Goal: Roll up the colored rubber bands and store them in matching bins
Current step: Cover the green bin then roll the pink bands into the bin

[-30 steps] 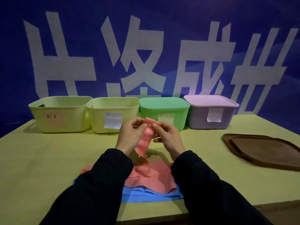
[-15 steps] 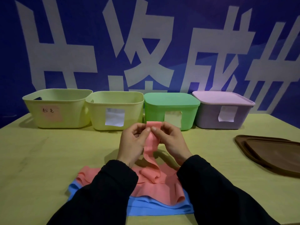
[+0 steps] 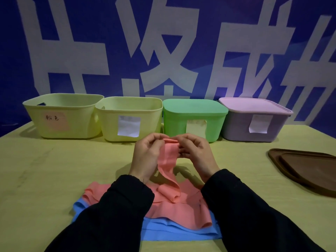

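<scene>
Head view shows both hands raised over the tabletop (image 3: pixel 54 179), the left hand (image 3: pixel 145 157) and right hand (image 3: pixel 196 155) each pinching the top end of a pink rubber band (image 3: pixel 168 157) between thumb and fingertips, where a first small fold has been turned over. The rest of the band hangs down and trails onto a heap of pink bands (image 3: pixel 181 210) lying on blue bands (image 3: pixel 178 233) near the front edge.

To roll it well, the person likely needs to keep both edges level, turn the fold tightly and evenly, and let the hanging tail feed up without twisting; a loose start would probably spring open.

The bin with the pink label (image 3: pixel 61 117) stands open at far left, seemingly the matching target. Beside it sits a second open yellow bin (image 3: pixel 129 119), then a green lidded bin (image 3: pixel 194 119) and a lilac lidded bin (image 3: pixel 254 120). Two brown lids (image 3: pixel 309 168) lie stacked at the right. A blue banner with large white characters (image 3: pixel 172 51) fills the back.
</scene>
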The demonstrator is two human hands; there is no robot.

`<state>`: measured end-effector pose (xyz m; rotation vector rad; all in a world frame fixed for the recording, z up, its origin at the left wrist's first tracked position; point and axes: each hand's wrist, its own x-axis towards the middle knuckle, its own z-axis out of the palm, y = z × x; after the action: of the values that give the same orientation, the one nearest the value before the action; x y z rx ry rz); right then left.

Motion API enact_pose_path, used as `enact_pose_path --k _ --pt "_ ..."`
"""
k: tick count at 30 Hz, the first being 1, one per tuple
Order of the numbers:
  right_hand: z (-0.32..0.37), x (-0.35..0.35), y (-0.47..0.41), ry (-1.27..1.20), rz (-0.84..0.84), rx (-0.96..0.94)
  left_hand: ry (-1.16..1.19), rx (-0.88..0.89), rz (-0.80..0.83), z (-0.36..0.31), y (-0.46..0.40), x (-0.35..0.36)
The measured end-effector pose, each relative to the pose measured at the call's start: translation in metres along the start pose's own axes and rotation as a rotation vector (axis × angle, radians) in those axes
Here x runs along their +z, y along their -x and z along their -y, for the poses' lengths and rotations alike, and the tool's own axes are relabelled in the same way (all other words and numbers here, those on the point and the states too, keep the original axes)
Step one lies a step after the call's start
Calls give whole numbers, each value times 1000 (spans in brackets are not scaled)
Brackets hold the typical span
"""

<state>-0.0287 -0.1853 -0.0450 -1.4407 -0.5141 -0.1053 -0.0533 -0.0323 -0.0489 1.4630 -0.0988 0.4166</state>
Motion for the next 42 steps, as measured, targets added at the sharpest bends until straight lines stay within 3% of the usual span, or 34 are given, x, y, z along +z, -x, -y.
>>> enact_pose_path --k 12,25,29,34,42 --pt "0 1 3 80 -31 -94 -35 90 16 2 2 5" --pt "-6 1 -1 5 -70 -40 -26 72 27 -3 5 5" --pt "-5 1 1 62 -29 -105 -39 110 17 -4 4 5" --pt "-5 2 1 21 20 -28 -48 109 1 -1 1 2" --pt "-9 -2 -2 34 -33 -91 26 80 35 -5 5 3"
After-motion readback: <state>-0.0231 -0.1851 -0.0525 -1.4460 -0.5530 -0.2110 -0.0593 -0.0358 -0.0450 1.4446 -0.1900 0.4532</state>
